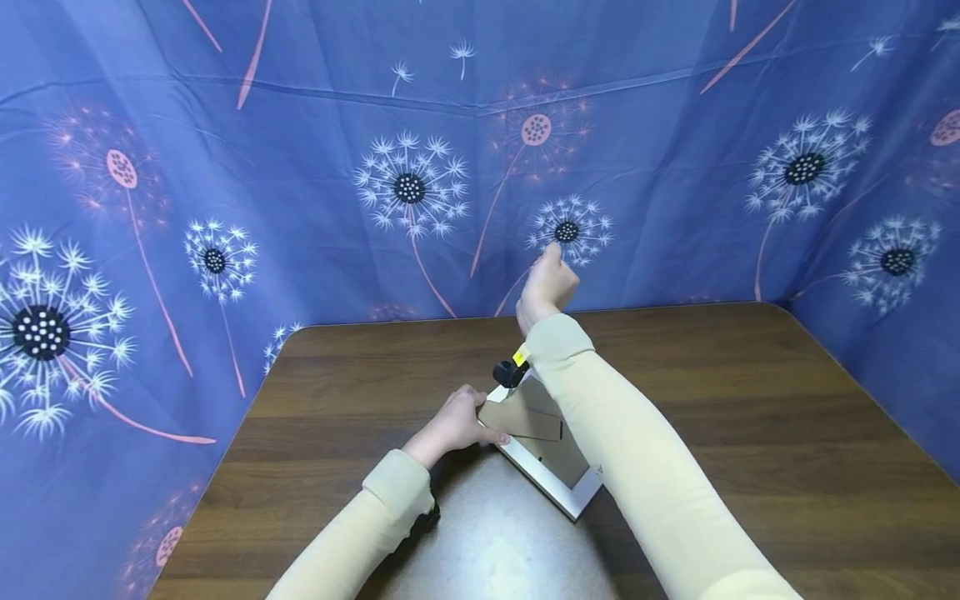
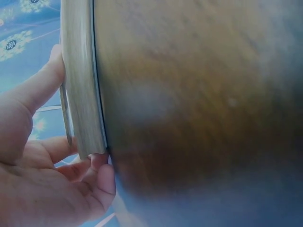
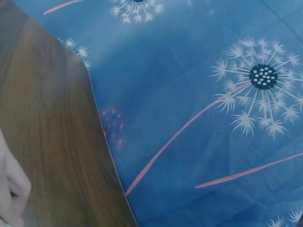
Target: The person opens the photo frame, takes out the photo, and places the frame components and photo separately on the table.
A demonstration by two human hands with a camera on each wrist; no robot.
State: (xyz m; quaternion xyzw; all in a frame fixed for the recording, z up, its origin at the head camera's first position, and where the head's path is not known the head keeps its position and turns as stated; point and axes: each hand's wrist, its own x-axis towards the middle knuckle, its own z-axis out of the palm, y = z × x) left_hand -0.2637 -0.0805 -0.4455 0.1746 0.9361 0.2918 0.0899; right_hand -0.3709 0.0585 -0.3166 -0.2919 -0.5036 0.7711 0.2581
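Observation:
My left hand grips one corner of a picture frame, whose brown back panel and white border face up in the head view. A cardboard stand flap lies across that back. In the left wrist view, the thumb and fingers of the left hand reach round the pale edge of the frame. Beyond the frame, my right hand is raised towards the back of the table, its fingers curled. Their tips are hidden, and the right forearm covers part of the frame.
The brown wooden table stretches to both sides, with a shiny pale patch near its front. A blue cloth with dandelion prints hangs behind it. A black wrist camera sits by the right cuff, above the frame.

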